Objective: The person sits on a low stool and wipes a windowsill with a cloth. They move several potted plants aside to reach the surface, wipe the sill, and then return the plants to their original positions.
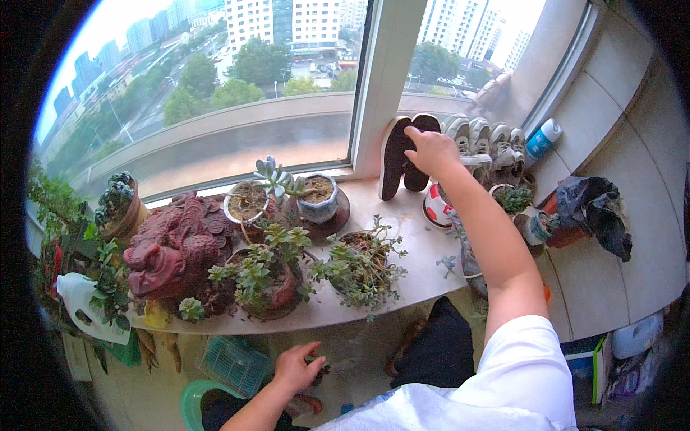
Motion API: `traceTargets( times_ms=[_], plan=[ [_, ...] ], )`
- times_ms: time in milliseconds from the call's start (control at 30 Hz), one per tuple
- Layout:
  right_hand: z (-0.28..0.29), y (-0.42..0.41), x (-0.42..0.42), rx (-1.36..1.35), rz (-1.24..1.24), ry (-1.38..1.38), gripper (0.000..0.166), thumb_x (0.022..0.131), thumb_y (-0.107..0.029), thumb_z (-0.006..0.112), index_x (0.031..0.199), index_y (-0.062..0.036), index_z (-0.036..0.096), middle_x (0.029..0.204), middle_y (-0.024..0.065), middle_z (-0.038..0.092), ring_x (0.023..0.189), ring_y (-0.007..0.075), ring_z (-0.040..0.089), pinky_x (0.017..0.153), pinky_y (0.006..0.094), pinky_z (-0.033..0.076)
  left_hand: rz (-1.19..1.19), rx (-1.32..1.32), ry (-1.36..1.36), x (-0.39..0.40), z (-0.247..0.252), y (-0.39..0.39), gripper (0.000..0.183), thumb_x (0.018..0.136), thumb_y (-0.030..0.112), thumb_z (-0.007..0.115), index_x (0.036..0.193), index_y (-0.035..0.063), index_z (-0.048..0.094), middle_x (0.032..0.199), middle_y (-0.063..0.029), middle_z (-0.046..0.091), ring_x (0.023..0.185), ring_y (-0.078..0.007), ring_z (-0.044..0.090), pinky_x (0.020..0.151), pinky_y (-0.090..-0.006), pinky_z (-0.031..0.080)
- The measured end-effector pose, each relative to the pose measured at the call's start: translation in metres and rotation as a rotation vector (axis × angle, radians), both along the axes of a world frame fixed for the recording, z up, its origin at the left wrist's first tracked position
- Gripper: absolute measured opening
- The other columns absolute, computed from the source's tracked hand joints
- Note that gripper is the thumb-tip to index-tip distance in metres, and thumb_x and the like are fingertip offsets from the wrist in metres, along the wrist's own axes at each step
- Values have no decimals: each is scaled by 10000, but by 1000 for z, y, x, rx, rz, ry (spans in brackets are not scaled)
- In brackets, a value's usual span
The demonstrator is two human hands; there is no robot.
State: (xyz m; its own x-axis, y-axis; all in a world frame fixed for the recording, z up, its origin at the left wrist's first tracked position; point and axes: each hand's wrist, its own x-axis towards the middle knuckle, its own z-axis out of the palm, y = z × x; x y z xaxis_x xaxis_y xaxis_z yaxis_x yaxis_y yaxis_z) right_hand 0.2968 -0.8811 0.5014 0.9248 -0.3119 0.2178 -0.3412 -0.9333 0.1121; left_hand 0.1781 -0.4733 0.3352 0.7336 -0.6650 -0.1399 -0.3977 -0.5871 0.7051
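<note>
My right hand (434, 152) reaches across the windowsill to a pair of dark-faced, pale-edged soles (395, 159), perhaps slippers or insoles, propped upright against the window frame. Its thumb and forefinger are spread over the right one; whether they grip it or only touch it is unclear. Low in front of the sill is my left hand (297, 367), fingers apart, holding nothing that I can see. A small dark thing shows just beyond its fingertips. Pale lace-up shoes (501, 143) stand right of the soles. A red-and-white pot (437, 206) sits below my right wrist, partly hidden by the forearm.
Potted succulents (366, 258) and a dark red carved figure (180, 242) crowd the sill's left side. A spray can (543, 139) and a black plastic bag (593, 210) are at right. Below stand a wire cage (237, 363), a green basin (191, 404) and a white jug (89, 318).
</note>
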Motion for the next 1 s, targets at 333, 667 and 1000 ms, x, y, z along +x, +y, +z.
traceTargets(
  times_ms=[333, 667, 1000],
  plan=[
    [5, 77, -79, -56, 281, 121, 230, 720, -332, 577, 767, -108, 557, 710, 76, 593, 729, 256, 593, 624, 369, 468, 0, -62, 18, -10, 25, -11, 304, 695, 197, 623, 979, 94, 591, 814, -87, 593, 683, -232, 584, 626, -320, 470],
    [-34, 197, -173, 161, 787, 767, 149, 654, -201, 584, 724, -77, 627, 729, 115, 615, 724, 268, 604, 610, 375, 481, -42, -421, -4, -16, 52, -6, 253, 684, 67, 628, 935, 51, 608, 830, -94, 592, 737, -196, 583, 626, -275, 473],
    [-83, 243, -198, 80, 948, 832, 116, 693, -149, 540, 725, -100, 640, 779, 72, 631, 745, 234, 612, 597, 362, 481, -99, -448, -18, -30, 54, -17, 215, 645, 74, 664, 857, 47, 633, 859, -88, 571, 804, -201, 564, 700, -282, 453]
  ],
)
